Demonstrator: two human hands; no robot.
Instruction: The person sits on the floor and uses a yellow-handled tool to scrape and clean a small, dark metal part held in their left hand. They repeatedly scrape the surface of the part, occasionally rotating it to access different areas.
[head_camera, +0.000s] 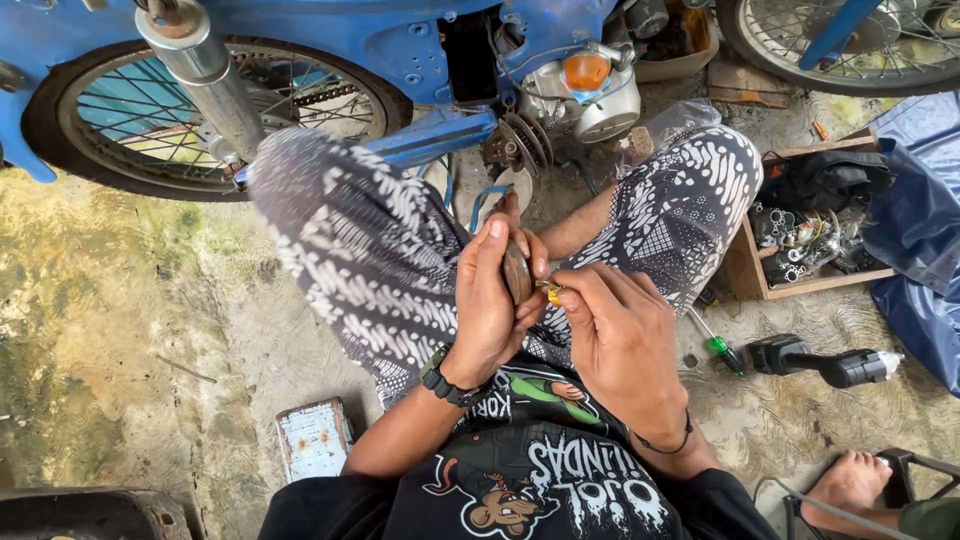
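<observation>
Black printed shirt (520, 480) fills the bottom of the view, nearest the lens, with the two forearms rising from it. Beyond the hands, patterned trousers (370, 250) cover both raised knees, and a blue motorbike (420, 50) with its engine (575, 95) stands past them. Right of the right hand lie a green-handled screwdriver (722, 350), a black power tool (820, 362) and a wooden box of parts (810, 235). Left of the left forearm sits a small worn metal box (314, 437). Another person's bare foot (850, 482) shows at the lower right.

Left hand (490, 300), wearing a wristwatch (448, 380), is curled closed around a flat brown part (517, 270) held upright between thumb and fingers. Right hand (620, 335) is pinched shut on a small yellow-tipped tool (550, 292), its tip touching that part.
</observation>
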